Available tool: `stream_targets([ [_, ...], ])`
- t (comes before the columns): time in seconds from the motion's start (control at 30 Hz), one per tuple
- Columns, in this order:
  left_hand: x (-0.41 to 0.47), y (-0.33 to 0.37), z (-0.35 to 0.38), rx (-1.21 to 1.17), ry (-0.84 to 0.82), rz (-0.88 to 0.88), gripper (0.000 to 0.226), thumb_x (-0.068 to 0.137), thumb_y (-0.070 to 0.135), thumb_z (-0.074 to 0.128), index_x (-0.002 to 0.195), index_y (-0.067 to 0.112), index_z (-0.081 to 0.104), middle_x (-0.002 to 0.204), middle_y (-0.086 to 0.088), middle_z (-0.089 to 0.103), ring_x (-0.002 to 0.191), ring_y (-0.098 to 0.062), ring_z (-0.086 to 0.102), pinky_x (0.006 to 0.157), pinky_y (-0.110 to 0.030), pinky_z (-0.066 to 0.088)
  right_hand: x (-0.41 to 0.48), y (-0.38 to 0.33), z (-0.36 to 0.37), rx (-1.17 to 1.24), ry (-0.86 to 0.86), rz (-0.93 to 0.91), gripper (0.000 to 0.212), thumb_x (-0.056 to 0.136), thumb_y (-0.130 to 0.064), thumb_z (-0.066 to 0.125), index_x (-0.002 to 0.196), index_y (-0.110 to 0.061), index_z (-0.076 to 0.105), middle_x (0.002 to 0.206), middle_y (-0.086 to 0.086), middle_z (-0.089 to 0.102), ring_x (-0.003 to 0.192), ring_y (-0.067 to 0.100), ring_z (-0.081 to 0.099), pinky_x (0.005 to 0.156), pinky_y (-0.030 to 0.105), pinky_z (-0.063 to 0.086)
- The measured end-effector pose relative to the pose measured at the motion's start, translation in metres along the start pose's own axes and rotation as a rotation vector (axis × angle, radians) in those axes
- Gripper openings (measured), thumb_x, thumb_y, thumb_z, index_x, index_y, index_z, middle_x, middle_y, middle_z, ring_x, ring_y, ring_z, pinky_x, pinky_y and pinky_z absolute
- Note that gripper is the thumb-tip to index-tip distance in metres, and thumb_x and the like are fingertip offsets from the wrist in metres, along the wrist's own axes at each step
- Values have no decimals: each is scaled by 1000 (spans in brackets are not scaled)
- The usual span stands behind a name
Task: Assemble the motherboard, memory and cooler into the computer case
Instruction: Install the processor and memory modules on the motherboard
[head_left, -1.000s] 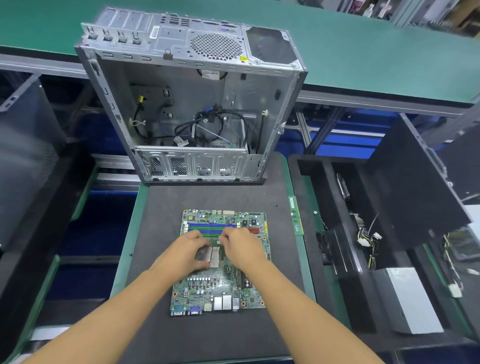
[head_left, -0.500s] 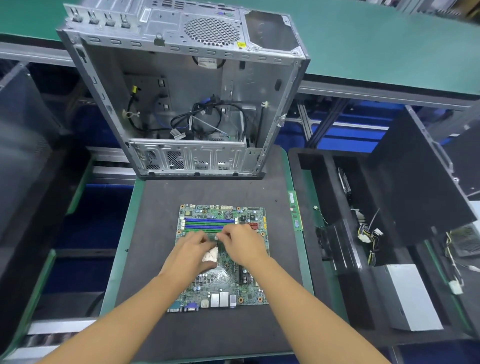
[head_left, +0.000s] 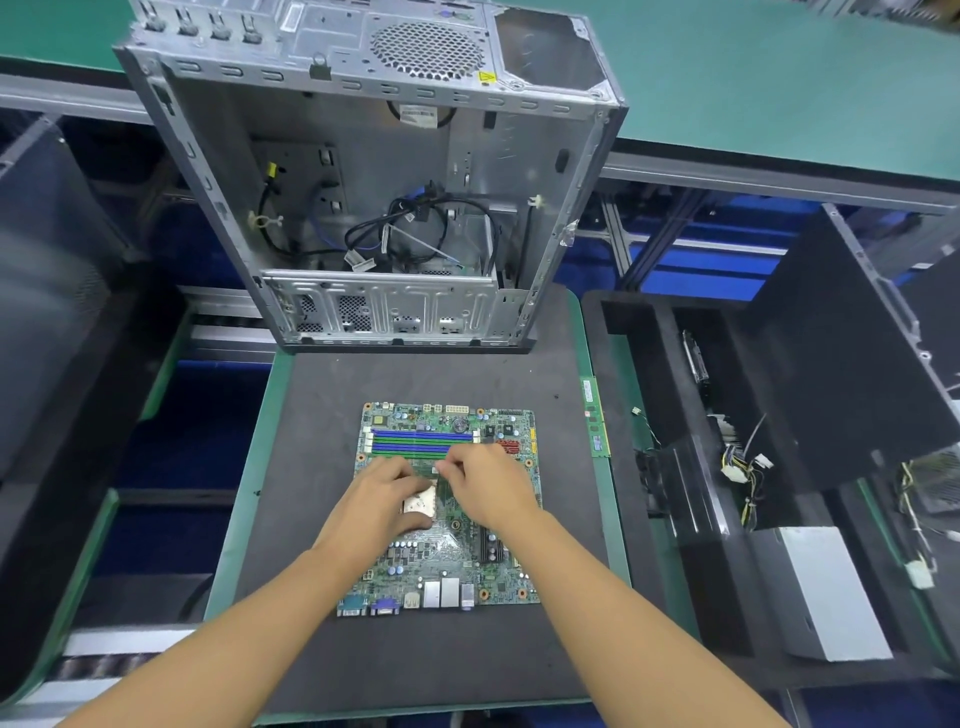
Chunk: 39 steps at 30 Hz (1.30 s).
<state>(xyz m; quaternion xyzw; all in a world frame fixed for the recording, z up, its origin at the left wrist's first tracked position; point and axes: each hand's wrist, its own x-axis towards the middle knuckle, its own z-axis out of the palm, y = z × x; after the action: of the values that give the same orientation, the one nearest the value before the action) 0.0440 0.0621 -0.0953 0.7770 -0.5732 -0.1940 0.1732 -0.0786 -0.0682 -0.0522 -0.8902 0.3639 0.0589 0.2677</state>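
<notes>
The green motherboard (head_left: 447, 564) lies flat on the black mat (head_left: 415, 660), its blue and green memory slots (head_left: 415, 440) on the far side. My left hand (head_left: 376, 501) grips a small square tan processor piece (head_left: 420, 504) over the socket, thumb below and fingers above. My right hand (head_left: 493, 483) has its fingertips curled onto that piece's upper right corner. The open silver computer case (head_left: 374, 171) stands at the far end of the mat with loose black cables (head_left: 415, 228) inside. A green memory stick (head_left: 596, 421) lies on the mat's right edge.
A black foam tray (head_left: 649, 395) on the right holds a dark fan-like part (head_left: 680, 483), a wiring bundle (head_left: 743, 467) and a grey power supply box (head_left: 826, 587). A dark panel (head_left: 852, 353) leans beside it. A green conveyor surface (head_left: 779, 78) runs behind the case.
The square piece at the socket has tilted up between my hands, and its tan face now shows. Both hands stayed at the socket. The view moved slightly closer.
</notes>
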Motion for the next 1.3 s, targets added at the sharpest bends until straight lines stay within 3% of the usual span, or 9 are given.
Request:
stream_targets([
  [0.63, 1, 0, 4, -40, 15, -33, 52, 73, 40, 81, 116, 12, 72, 103, 4, 57, 101, -17, 49, 92, -26, 41, -2, -3, -2, -11, -20, 9, 30, 106, -38, 46, 103, -18, 68, 98, 6, 71, 96, 29, 61, 68, 32, 40],
  [0.9, 2, 2, 2, -13, -11, -28, 50, 76, 40, 80, 119, 16, 68, 108, 7, 56, 105, -15, 49, 95, -25, 41, -1, -4, -3, 6, -35, 28, 29, 106, -38, 47, 99, -18, 67, 81, -3, 57, 88, 25, 57, 65, 32, 41],
  [1.03, -3, 1, 2, -66, 30, -87, 49, 77, 43, 79, 118, 20, 66, 109, 9, 56, 106, -11, 50, 96, -24, 42, -2, -4, -5, 44, -33, 41, 26, 105, -41, 51, 110, -22, 67, 97, -2, 70, 89, 20, 60, 68, 32, 47],
  [1.17, -2, 6, 1, -60, 35, -188, 51, 78, 52, 75, 115, 18, 63, 106, 8, 57, 102, -11, 50, 90, -24, 42, -3, -5, -5, 48, -38, 35, 24, 104, -42, 51, 109, -22, 64, 98, -1, 71, 96, 21, 60, 67, 32, 43],
  [1.3, 6, 24, 0, 212, 8, -327, 59, 78, 76, 55, 108, 25, 53, 102, 12, 62, 100, -14, 55, 84, -31, 37, -3, -6, -7, 42, -46, 31, 20, 104, -39, 53, 109, -23, 64, 101, 0, 71, 96, 22, 62, 72, 33, 50],
])
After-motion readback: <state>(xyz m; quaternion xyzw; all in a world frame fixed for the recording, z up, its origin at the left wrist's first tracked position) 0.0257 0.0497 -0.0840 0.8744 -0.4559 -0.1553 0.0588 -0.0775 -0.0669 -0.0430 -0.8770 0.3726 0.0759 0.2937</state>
